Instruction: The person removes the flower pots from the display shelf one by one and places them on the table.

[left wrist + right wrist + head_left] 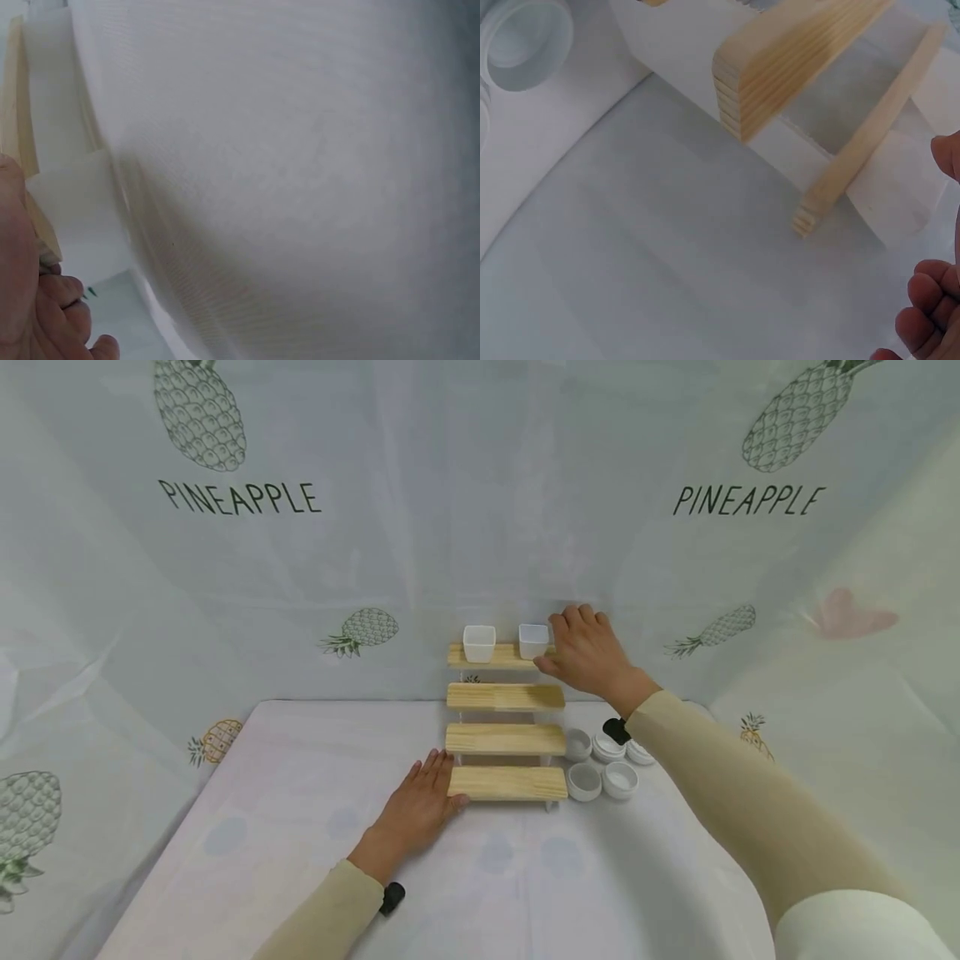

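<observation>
A stepped display stand with several wooden shelves (pixel 506 739) stands on the table. Two translucent square cups sit on its top shelf: a left cup (pixel 479 643) and a right cup (pixel 533 641). My right hand (pixel 588 652) is beside the right cup, thumb near its front and fingers around its far side. In the right wrist view a gap shows between the thumb and this cup (pixel 900 187). At the lowest shelf's left end, my left hand (pixel 420 802) rests with fingers along the side and thumb at the front corner. The left wrist view shows only part of that hand.
Several round white bowls (pixel 584 782) stand close to the stand's right side, some of them stacked. Behind the table (pixel 322 777) hangs a pale cloth (pixel 480 527) printed with pineapples. The stand's top shelf is near this cloth.
</observation>
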`<control>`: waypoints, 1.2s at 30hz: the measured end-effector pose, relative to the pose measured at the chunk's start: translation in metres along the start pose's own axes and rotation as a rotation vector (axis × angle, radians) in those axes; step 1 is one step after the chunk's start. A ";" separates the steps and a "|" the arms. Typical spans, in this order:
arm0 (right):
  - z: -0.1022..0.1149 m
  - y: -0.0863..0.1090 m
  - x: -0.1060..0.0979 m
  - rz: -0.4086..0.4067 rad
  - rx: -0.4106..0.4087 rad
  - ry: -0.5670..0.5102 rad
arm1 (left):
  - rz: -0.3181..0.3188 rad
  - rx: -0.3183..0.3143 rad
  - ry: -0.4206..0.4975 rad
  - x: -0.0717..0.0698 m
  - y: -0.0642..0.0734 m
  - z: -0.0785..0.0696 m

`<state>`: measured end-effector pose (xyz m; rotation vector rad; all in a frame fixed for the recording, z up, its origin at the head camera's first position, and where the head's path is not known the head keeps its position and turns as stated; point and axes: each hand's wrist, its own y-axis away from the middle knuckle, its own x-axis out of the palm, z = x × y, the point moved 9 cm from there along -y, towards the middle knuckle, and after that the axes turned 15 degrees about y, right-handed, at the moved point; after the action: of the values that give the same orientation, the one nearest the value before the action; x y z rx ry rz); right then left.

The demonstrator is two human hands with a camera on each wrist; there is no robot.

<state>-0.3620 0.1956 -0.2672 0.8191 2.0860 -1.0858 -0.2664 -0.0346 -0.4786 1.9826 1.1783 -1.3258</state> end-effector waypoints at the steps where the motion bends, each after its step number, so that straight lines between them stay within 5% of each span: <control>1: 0.002 -0.002 0.004 0.027 -0.003 0.003 | 0.002 -0.001 -0.002 0.000 0.000 0.000; 13: 0.007 -0.013 0.023 0.138 0.001 0.005 | 0.002 -0.003 0.002 0.004 0.001 0.002; 36: 0.007 -0.014 0.012 0.172 -0.032 -0.055 | -0.013 -0.014 0.006 0.003 0.001 0.005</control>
<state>-0.3779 0.1863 -0.2730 0.9240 1.9433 -0.9689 -0.2677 -0.0380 -0.4835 1.9739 1.2023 -1.3151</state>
